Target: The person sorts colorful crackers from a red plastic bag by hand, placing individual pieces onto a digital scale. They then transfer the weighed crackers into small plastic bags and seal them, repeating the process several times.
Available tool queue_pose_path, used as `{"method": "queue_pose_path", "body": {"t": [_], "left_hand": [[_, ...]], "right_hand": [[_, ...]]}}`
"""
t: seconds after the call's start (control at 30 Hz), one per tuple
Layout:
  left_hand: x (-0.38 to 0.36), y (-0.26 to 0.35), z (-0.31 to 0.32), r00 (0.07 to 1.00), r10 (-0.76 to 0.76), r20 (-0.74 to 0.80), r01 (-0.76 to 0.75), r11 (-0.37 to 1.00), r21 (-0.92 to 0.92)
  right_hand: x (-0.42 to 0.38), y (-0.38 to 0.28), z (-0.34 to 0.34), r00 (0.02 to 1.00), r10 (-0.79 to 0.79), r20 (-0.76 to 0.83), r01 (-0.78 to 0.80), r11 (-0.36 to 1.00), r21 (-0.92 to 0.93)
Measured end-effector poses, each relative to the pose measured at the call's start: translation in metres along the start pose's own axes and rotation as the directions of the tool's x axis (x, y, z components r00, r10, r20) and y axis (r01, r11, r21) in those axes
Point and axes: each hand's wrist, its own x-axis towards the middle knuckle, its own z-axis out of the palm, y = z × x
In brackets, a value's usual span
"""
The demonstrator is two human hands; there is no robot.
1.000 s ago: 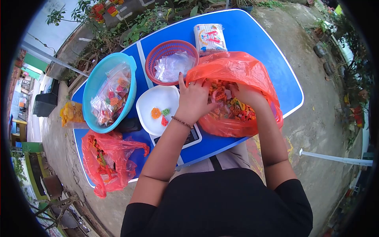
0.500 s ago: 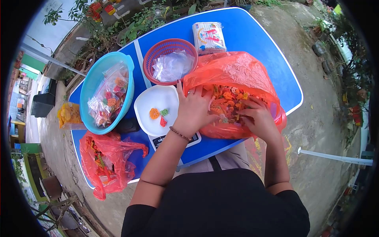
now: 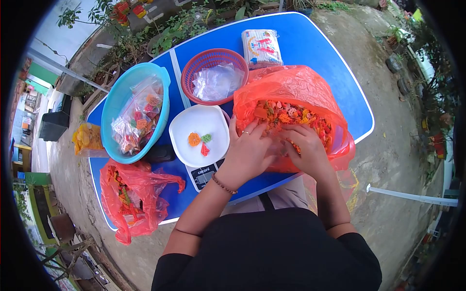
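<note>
A large red plastic bag point(image 3: 296, 85) lies open on the right of the blue table, full of small orange, red, yellow and green pieces point(image 3: 291, 114). My left hand point(image 3: 247, 153), fingers spread, rests on the near left edge of the bag's mouth. Beside it my right hand point(image 3: 308, 150) reaches into the opening, its fingers bent among the pieces; whether they grip one is hidden. Left of my left hand, a white square tray point(image 3: 213, 123) on a digital scale point(image 3: 203, 178) bears one orange, one green and one red piece.
A turquoise basin point(image 3: 110, 94) with filled clear bags stands left, a red basket point(image 3: 188, 68) with clear bags behind the tray. A wrapped white pack point(image 3: 262, 47) lies at the back. A smaller red bag point(image 3: 158, 186) and a yellow packet point(image 3: 88, 138) are near the left edge.
My right hand has moved left, closer to my left hand. My left hand has shifted slightly down and right, and more of the pieces show behind the hands. The view has shifted a little.
</note>
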Motion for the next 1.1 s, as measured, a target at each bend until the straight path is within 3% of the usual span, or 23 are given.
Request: {"method": "queue_pose_path", "body": {"t": [0.17,0.27,0.4,0.63,0.83,0.93,1.03,1.1], "left_hand": [[-0.005,-0.012,-0.016,0.985,0.003,-0.173,-0.030,0.988,-0.151],[-0.012,-0.019,-0.037,0.988,-0.053,-0.144,0.027,0.984,-0.178],[-0.019,-0.044,-0.048,0.945,-0.111,-0.307,0.087,0.992,-0.091],[-0.022,-0.096,-0.055,0.909,-0.257,-0.327,0.287,0.957,0.047],[-0.003,-0.115,-0.047,0.906,-0.321,-0.277,0.365,0.923,0.124],[0.001,-0.117,-0.044,0.899,-0.308,-0.313,0.355,0.928,0.108],[-0.002,-0.118,-0.041,0.895,-0.303,-0.327,0.349,0.933,0.092],[-0.006,-0.115,-0.041,0.896,-0.299,-0.328,0.339,0.938,0.070]], "right_hand": [[0.024,-0.023,0.008,0.990,-0.111,-0.082,0.122,0.982,0.143],[0.044,-0.034,0.013,0.980,-0.175,-0.097,0.190,0.966,0.174],[0.075,-0.048,0.023,0.980,-0.191,-0.063,0.200,0.958,0.207],[0.143,-0.047,0.071,0.985,-0.169,-0.027,0.168,0.927,0.335],[0.210,-0.005,0.136,0.967,-0.203,0.156,0.208,0.978,-0.016],[0.232,0.006,0.154,0.938,-0.053,0.343,0.130,0.970,-0.206],[0.230,0.009,0.166,0.973,-0.080,0.218,0.136,0.958,-0.254],[0.231,0.009,0.159,0.955,0.031,0.296,0.035,0.976,-0.216]]}}
